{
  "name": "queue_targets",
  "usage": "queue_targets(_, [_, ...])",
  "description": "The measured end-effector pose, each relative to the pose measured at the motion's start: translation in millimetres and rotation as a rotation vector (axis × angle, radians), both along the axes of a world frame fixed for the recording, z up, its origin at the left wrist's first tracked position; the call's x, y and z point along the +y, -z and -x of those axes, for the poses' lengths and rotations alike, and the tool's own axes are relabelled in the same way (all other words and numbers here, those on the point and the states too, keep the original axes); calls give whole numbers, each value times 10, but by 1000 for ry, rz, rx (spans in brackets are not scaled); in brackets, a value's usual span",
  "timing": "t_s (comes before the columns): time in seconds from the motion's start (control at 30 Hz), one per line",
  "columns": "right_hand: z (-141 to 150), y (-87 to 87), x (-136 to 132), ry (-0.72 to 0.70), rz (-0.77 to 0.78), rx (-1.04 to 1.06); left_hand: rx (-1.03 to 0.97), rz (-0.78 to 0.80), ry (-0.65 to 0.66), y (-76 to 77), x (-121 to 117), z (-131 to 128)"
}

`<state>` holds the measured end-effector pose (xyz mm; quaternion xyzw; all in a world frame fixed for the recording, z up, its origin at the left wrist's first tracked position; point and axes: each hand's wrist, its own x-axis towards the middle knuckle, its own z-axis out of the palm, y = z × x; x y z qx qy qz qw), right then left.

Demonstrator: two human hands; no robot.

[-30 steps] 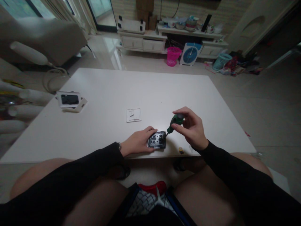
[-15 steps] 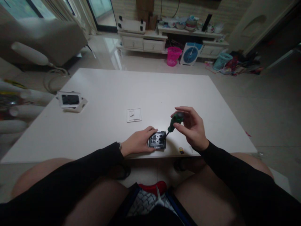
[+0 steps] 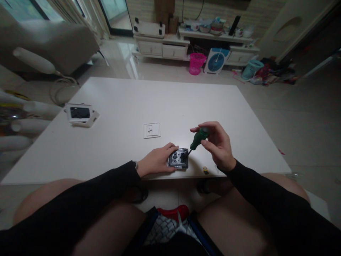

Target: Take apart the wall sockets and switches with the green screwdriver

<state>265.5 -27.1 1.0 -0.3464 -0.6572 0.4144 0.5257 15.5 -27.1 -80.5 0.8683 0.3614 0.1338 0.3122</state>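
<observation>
My left hand (image 3: 157, 160) grips the left side of a square black switch module (image 3: 179, 160), its thumb and fingers around the edges, flat on the table near the front edge. In my right hand (image 3: 218, 144) is a green-handled screwdriver (image 3: 199, 138), tilted down to the left. Thumb and fingers pinch the handle, with the index finger reaching out past it. The screwdriver's tip meets the right part of the module; the exact contact spot is too small to make out. Beyond the module lies a white wall-switch plate (image 3: 152, 130) with a small dark piece on it.
The white table (image 3: 119, 106) carries an open box with a dark insert (image 3: 80, 113) at the left. A small yellow figure sticker (image 3: 205, 170) is by the front edge. Behind stand a pink basket (image 3: 197, 64), a blue fan (image 3: 216, 61) and a low cabinet (image 3: 174, 52).
The fingers of my right hand have shifted around the screwdriver handle, and the index finger stretches further left. The left hand and the module have stayed in place.
</observation>
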Motion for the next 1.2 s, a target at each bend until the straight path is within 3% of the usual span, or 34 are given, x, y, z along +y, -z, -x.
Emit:
queue_targets(0.17, [-9,27,27,103,-83,-117,5,15,-5,-24,-1,-12])
queue_targets(0.4, [-28,28,6,-47,-39,-12,9,7,-2,-14,2,-14])
queue_targets(0.6, [-13,19,18,63,-81,-136,9,17,-1,-36,1,-18])
queue_targets(0.83, [-11,37,-3,-69,31,-21,10,10,-9,-40,-2,-22])
queue_targets(1.03, [-8,42,13,41,-45,-122,-7,24,2,-54,0,-23])
queue_targets(1.2, [-16,35,-14,-67,33,-57,-11,8,-4,-35,-1,-21])
